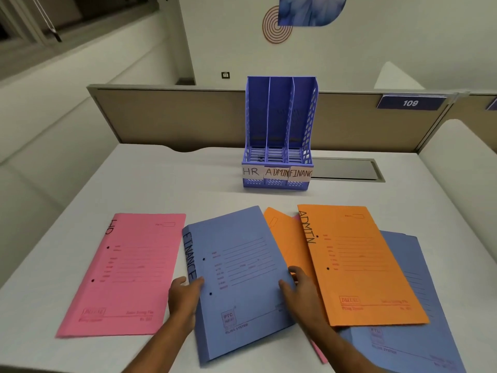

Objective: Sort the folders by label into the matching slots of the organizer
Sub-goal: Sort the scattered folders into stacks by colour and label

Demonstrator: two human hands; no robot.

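A blue folder marked FINANCE (239, 267) lies near the table's front, slightly raised. My left hand (185, 297) grips its left spine edge and my right hand (301, 292) grips its right edge. To the left lies a pink folder marked HR (126, 275). On the right an orange ADMIN folder (360, 265) tops a pile with a second orange folder (282, 238), another blue folder (414, 305) and a pink edge beneath. The blue three-slot organizer (279, 135) stands at the back, empty, with paper labels HR, ADMIN and FINANCE on its front.
The white table (204, 184) ends at a beige partition (174, 117) behind the organizer. A grey cable hatch (347, 169) is set into the table right of the organizer. A blue sign reading 109 (410, 102) hangs on the partition.
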